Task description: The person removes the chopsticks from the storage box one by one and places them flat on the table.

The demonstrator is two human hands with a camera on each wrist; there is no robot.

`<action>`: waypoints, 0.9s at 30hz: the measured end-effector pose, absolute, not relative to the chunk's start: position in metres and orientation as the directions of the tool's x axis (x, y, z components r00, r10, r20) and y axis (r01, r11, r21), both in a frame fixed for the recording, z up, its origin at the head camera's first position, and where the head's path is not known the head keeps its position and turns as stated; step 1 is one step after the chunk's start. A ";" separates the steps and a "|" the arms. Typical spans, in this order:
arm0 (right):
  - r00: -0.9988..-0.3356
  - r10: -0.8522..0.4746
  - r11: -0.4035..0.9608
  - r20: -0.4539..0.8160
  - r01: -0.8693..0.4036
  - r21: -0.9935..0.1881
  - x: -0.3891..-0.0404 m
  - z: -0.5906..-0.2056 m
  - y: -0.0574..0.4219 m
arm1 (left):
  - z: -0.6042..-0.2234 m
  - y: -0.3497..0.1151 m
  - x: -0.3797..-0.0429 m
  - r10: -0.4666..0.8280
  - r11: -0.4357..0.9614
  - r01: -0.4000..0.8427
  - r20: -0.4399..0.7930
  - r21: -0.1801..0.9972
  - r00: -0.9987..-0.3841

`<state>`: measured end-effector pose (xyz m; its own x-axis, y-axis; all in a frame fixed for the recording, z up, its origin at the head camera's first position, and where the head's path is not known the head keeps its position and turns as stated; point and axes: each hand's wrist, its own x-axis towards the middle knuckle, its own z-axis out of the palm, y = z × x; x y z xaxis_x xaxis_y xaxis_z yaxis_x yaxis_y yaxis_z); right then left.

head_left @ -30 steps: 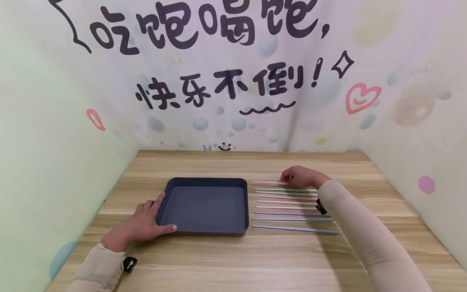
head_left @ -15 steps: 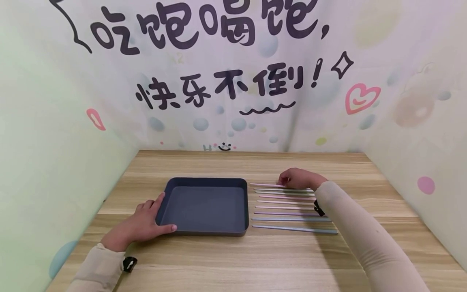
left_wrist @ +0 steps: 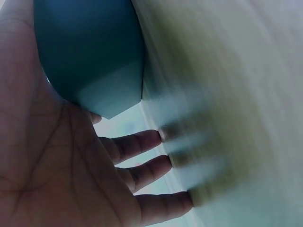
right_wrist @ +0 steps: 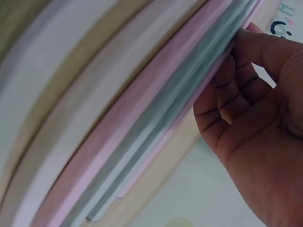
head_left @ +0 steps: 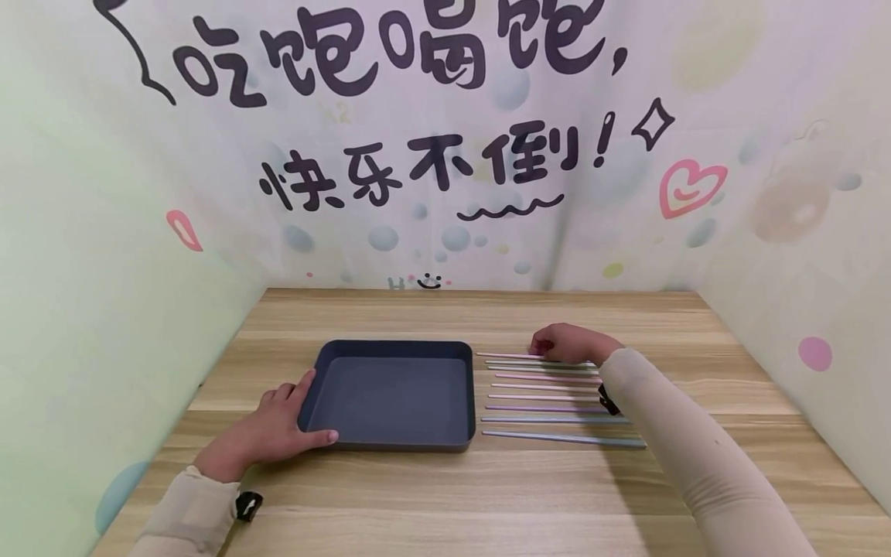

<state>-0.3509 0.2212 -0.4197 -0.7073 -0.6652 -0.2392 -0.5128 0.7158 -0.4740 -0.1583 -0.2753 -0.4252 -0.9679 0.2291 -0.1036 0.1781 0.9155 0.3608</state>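
Note:
A dark blue-grey rectangular tray (head_left: 397, 445) lies on the table. My left hand (head_left: 267, 432) rests at its near left corner, thumb along the front rim and fingers spread by the left side. In the left wrist view the palm is against the tray wall (left_wrist: 94, 56), and several fingertips touch the table. To the right of the tray, my right hand (head_left: 574, 344) pinches a pink chopstick (head_left: 508, 355), the farthest of a row. The right wrist view shows thumb and fingers (right_wrist: 208, 113) at this chopstick, close against two green chopsticks (right_wrist: 156, 109).
Several more pastel chopsticks lie roughly parallel in the row, with a blue chopstick (head_left: 564, 439) nearest the front. My right forearm and sleeve (head_left: 689, 441) cover some right ends. A printed cloth wall (head_left: 445, 232) stands behind the wooden table (head_left: 445, 503).
My right hand has moved slightly nearer and to the left, bringing the pink chopstick closer to the green ones. The left hand and the tray have stayed in place.

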 end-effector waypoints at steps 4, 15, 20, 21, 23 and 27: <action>-0.711 -0.662 0.721 -0.239 -0.516 -0.463 -0.350 -0.418 0.224 | -0.425 -0.275 -0.158 0.230 0.915 0.179 -0.103 0.360 -0.968; -0.786 -0.613 0.726 -0.084 -0.517 -0.454 -0.335 -0.398 0.263 | -0.424 -0.275 -0.158 0.218 0.921 0.162 -0.123 0.355 -0.968; -0.809 -0.585 0.736 -0.061 -0.498 -0.459 -0.316 -0.396 0.284 | -0.424 -0.274 -0.158 0.211 0.923 0.152 -0.133 0.353 -0.968; -0.809 -0.585 0.737 -0.063 -0.497 -0.458 -0.314 -0.397 0.286 | -0.423 -0.274 -0.158 0.210 0.924 0.151 -0.135 0.352 -0.968; -0.802 -0.594 0.732 -0.068 -0.504 -0.458 -0.311 -0.400 0.288 | -0.423 -0.274 -0.158 0.210 0.925 0.152 -0.134 0.349 -0.968; -0.787 -0.610 0.726 -0.087 -0.513 -0.458 -0.312 -0.407 0.289 | -0.424 -0.273 -0.160 0.218 0.922 0.160 -0.129 0.353 -0.968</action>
<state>-0.3118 0.2888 -0.4073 -0.7874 -0.6104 -0.0867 -0.5127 0.7264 -0.4576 -0.1597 -0.2731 -0.4244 -0.9675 0.2176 -0.1286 0.1603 0.9218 0.3531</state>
